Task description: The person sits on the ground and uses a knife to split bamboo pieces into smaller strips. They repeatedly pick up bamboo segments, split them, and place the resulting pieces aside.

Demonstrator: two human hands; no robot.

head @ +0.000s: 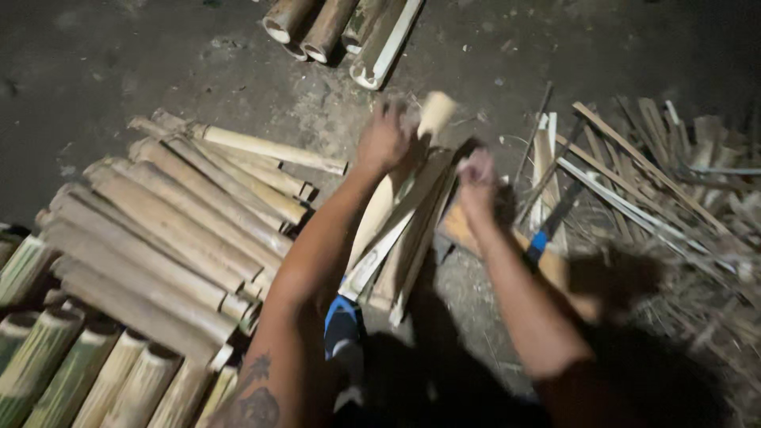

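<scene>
Dark earthen floor (95, 71), viewed from above, with bamboo stock on three sides. At lower left lies a broad stack of split bamboo halves (166, 230), pale curved backs upward, long axes running from upper left to lower right; greener round sections (47, 357) sit at its near edge. At top centre, four short bamboo tubes (333, 28) lie side by side with cut ends toward the viewer. At right, a loose heap of thin slats and shavings (650, 174) spreads to the frame edge.

Centre: a bundle of split bamboo strips (404, 230) stands tilted, long axis rising from lower left to upper right, its foot on the floor between the person's forearms. The left hand (382, 141) closes around the bundle's upper end, fingers curled over it; just beside it a pale cut stub (436, 111) projects upward. The right hand (477, 181) is on the bundle's right edge, slightly lower and nearer the viewer; motion blur hides whether its fingers pinch a strip or merely press.

A blue-handled tool (547, 230) lies just right of the right forearm. Open floor remains only above the hands, between tubes and bundle; both flanks are crowded.
</scene>
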